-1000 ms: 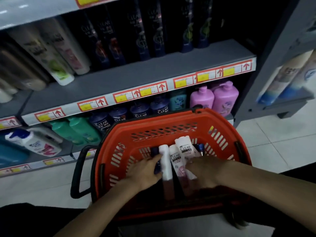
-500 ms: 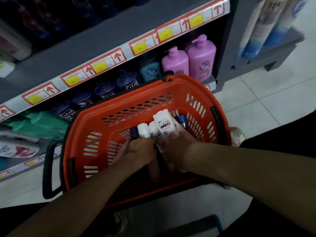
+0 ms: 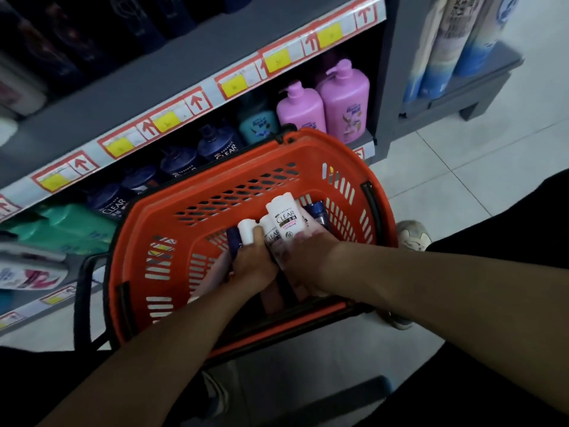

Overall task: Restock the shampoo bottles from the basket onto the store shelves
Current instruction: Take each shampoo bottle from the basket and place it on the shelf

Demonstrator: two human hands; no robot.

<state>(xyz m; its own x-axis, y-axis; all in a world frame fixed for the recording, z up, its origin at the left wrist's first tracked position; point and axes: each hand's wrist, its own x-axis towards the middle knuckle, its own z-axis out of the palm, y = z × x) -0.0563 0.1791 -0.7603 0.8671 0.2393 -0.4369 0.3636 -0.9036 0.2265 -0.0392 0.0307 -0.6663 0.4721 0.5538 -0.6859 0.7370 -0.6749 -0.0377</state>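
Basket (image 3: 135,229) of slotted orange plastic: inside, the left hand (image 3: 254,266) wraps a round-capped white bottle (image 3: 246,231), the right hand (image 3: 308,260) clasps glossy white CLEAR bottles (image 3: 284,218).

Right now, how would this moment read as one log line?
stage: picking from basket | left hand: grips white bottle | right hand: grips CLEAR bottle | shelf: neither placed yet

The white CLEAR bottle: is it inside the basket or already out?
Inside: the white CLEAR bottle, gripped by the right hand, shows against the inner wall of the orange basket.
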